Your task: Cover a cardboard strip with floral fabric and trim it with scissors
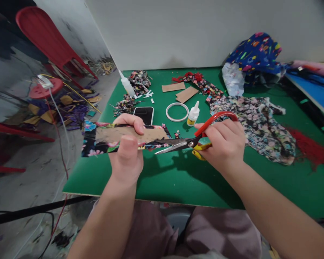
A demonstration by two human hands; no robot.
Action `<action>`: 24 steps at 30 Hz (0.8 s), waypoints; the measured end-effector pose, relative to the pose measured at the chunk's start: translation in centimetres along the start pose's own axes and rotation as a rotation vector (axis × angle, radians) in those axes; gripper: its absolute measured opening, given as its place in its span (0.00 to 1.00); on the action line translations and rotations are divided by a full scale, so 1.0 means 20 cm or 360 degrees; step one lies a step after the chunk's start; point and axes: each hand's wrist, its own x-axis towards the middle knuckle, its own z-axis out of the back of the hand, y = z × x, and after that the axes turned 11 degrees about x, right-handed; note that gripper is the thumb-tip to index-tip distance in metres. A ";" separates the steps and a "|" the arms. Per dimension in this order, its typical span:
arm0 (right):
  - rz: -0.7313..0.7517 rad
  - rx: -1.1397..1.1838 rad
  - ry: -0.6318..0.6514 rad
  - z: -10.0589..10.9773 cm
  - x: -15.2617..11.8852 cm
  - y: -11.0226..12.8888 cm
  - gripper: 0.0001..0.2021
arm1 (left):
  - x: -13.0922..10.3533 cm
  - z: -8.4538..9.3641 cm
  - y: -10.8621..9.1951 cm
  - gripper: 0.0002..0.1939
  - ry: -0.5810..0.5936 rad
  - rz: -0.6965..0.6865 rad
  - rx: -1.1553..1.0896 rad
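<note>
Left of centre, cloth-edged cardboard (110, 135) is pinched by the left hand (127, 158), apparently for steadiness; open-bladed scissors (191, 143) are gripped by the right hand (226, 144).

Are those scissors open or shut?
Open: the scissors in the right hand have their two blades visibly spread apart towards the tips.

The green table (164, 185) held a white bottle (127, 86) at its far left corner, brown strips (187, 94) (two overlapping) near the far edge, and a phone (147, 114) toward the left edge.
</note>
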 end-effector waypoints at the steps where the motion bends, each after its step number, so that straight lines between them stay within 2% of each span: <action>1: 0.0017 -0.0010 -0.0039 -0.01 0.00 0.00 0.14 | 0.00 0.00 0.00 0.19 -0.0009 -0.0003 0.0017; 5: 0.0091 -0.0061 -0.0159 -0.03 0.00 0.00 0.13 | 0.00 -0.01 0.01 0.18 -0.0030 -0.0001 0.0086; 24: 0.0183 0.0013 -0.0252 -0.03 0.01 0.00 0.13 | -0.01 0.00 0.01 0.22 0.0011 0.0126 0.0111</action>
